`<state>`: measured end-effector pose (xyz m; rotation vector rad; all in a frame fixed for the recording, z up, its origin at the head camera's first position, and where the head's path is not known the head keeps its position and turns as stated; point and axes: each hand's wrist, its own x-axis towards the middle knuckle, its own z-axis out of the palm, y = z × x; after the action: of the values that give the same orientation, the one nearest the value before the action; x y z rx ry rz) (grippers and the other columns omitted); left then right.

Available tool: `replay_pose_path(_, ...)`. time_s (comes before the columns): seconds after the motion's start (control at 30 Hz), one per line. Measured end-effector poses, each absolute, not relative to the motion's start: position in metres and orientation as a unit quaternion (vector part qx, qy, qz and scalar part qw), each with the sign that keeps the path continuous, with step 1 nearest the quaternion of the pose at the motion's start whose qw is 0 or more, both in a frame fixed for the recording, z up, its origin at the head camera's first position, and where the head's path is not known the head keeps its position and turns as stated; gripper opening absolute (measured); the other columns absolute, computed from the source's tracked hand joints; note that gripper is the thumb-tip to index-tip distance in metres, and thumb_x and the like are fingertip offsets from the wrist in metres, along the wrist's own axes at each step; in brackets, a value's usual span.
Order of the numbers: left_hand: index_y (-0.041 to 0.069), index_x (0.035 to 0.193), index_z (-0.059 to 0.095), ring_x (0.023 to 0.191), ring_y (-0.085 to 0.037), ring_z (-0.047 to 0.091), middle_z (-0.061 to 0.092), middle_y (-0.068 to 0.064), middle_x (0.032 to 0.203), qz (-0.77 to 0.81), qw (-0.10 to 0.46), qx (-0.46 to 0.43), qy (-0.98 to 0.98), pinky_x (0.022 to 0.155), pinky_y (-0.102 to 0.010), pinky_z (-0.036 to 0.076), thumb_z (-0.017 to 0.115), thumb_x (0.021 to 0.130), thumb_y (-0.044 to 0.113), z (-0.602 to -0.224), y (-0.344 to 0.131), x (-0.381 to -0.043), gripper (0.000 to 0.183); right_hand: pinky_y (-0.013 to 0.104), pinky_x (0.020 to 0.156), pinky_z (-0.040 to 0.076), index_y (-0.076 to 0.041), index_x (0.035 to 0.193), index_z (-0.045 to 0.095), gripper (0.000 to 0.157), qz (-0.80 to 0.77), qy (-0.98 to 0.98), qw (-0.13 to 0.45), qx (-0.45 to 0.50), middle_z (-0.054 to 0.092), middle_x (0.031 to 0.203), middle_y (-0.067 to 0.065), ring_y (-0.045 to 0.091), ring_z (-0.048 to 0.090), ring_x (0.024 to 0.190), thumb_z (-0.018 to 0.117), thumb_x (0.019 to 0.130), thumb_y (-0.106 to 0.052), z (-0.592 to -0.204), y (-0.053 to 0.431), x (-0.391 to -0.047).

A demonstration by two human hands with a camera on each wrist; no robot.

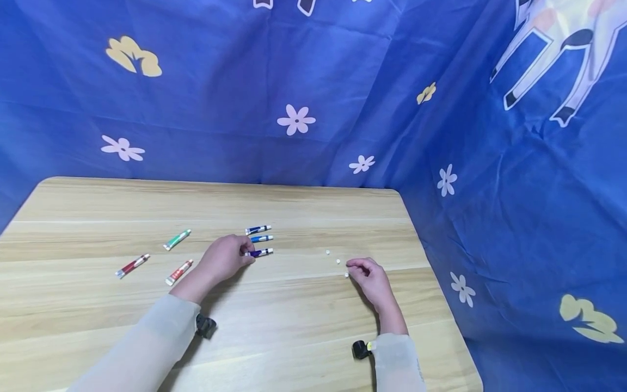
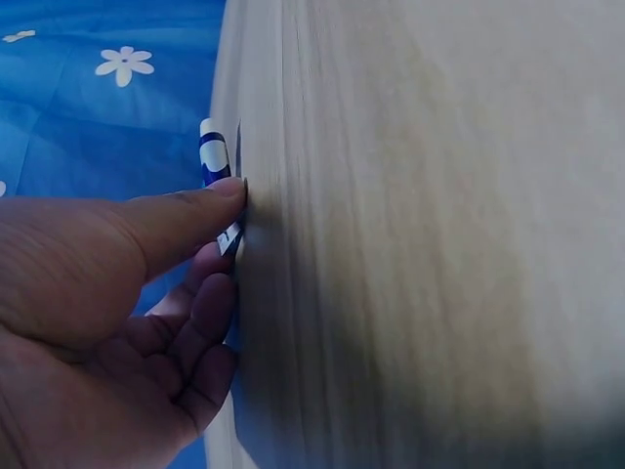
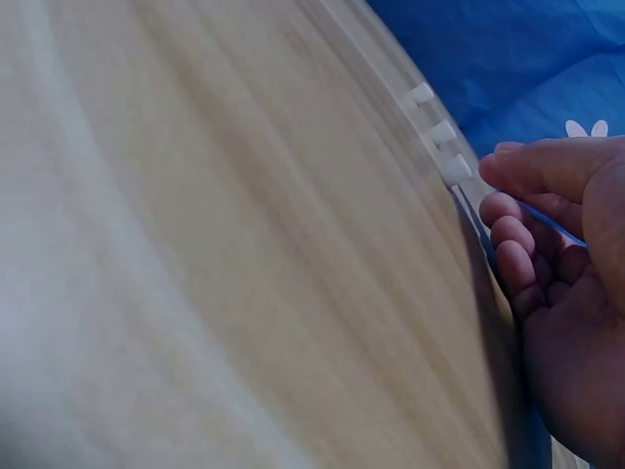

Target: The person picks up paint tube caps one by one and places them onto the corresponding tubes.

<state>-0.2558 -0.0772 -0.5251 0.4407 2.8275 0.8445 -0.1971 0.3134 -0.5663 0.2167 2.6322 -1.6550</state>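
My left hand (image 1: 226, 257) pinches the tail end of a purple paint tube (image 1: 262, 252) that lies on the table. In the left wrist view, the tube's white tip (image 2: 206, 128) points away past my thumb. Just beyond it lie a bright blue paint tube (image 1: 262, 238) and a dark blue paint tube (image 1: 258, 230), roughly parallel. My right hand (image 1: 372, 280) hovers low over the table with loosely curled fingers and nothing visible in them. Beside its fingertips is a small white cap (image 3: 456, 170), the nearest of three in a slanting row.
On the left lie a green paint tube (image 1: 177, 239), a dark red paint tube (image 1: 133, 266) and an orange-red paint tube (image 1: 179, 272). The wooden table (image 1: 303, 332) meets a blue patterned cloth (image 1: 220, 109) behind and at the right.
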Motion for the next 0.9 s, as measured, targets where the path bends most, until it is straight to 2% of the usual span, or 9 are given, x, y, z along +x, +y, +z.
replay_pose_path(0.17,0.011,0.103,0.077,0.087,-0.026,0.068,0.075,-0.008,0.094,0.281,0.069,0.134,0.948,0.087,-0.053,0.057,0.085,0.093,0.018,-0.5253,-0.0789,-0.2539,0.014,0.015,0.082,0.053,-0.006,0.117,0.08,0.027,-0.529,0.846,0.024,0.053,0.068,0.109,0.009,0.013,0.064,0.096,0.067,0.096,0.005,-0.5673,0.3117,-0.1965)
replay_pose_path(0.3,0.011,0.103,0.078,0.089,-0.028,0.069,0.076,-0.008,0.095,0.284,0.055,0.131,0.948,0.089,-0.055,0.057,0.085,0.093,0.019,-0.5278,-0.0777,-0.2547,0.014,0.013,0.078,0.052,-0.004,0.116,0.08,0.029,-0.526,0.849,0.027,0.045,0.064,0.105,0.006,0.011,0.061,0.092,0.069,0.093,0.009,-0.5661,0.3118,-0.196)
replay_pose_path(0.43,0.012,0.104,0.079,0.09,-0.028,0.069,0.077,-0.007,0.096,0.285,0.048,0.129,0.948,0.089,-0.055,0.056,0.085,0.093,0.02,-0.5308,-0.0753,-0.2566,0.015,0.014,0.077,0.051,-0.005,0.115,0.08,0.027,-0.516,0.856,0.022,0.038,0.062,0.102,0.005,0.009,0.059,0.09,0.073,0.092,0.008,-0.5637,0.314,-0.1949)
replay_pose_path(0.6,0.012,0.105,0.08,0.089,-0.027,0.068,0.076,-0.007,0.095,0.289,0.048,0.124,0.948,0.087,-0.053,0.055,0.086,0.092,0.021,-0.5326,-0.0745,-0.2588,0.017,0.014,0.081,0.05,-0.011,0.115,0.082,0.027,-0.494,0.868,0.029,0.037,0.066,0.106,0.006,0.008,0.059,0.091,0.076,0.093,0.005,-0.5633,0.317,-0.1945)
replay_pose_path(0.73,0.011,0.106,0.079,0.09,-0.027,0.068,0.076,-0.008,0.096,0.299,0.049,0.116,0.946,0.088,-0.053,0.054,0.086,0.091,0.02,-0.5318,-0.0755,-0.2587,0.018,0.014,0.082,0.05,-0.011,0.116,0.082,0.026,-0.48,0.876,0.03,0.026,0.067,0.108,0.007,0.008,0.059,0.092,0.077,0.094,0.002,-0.5634,0.3175,-0.1946)
replay_pose_path(0.9,0.007,0.11,0.076,0.09,-0.027,0.067,0.075,-0.01,0.099,0.305,0.037,0.119,0.944,0.087,-0.053,0.055,0.086,0.091,0.018,-0.5327,-0.0779,-0.2568,0.024,0.014,0.082,0.051,-0.013,0.115,0.082,0.026,-0.466,0.884,0.025,0.019,0.068,0.106,0.005,0.007,0.06,0.092,0.079,0.093,0.002,-0.5645,0.3172,-0.1952)
